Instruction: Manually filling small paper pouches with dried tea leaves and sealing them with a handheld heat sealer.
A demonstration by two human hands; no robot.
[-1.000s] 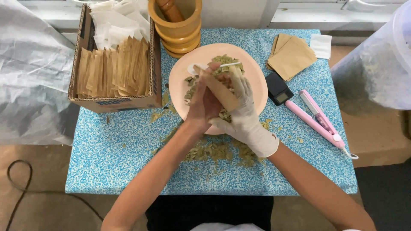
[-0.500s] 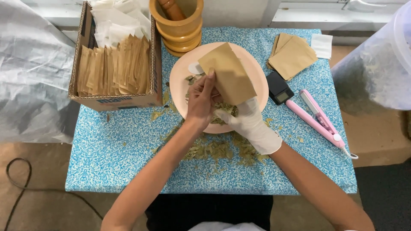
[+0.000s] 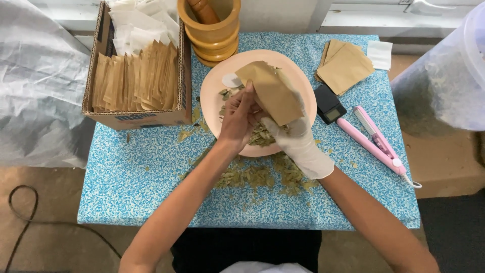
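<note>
both hands hold brown paper pouch (image 3: pixel 270 91) over pink plate (image 3: pixel 212 96).

We see a flat brown paper pouch (image 3: pixel 270 92) held tilted above the peach-coloured plate (image 3: pixel 214 83). Dried green leaves (image 3: pixel 261 136) lie heaped on that plate beneath it.

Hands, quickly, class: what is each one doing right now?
Left hand: bare, fingers closed on the brown paper pouch over the pink plate.
Right hand: white-gloved, holding the same pouch from below.
</note>
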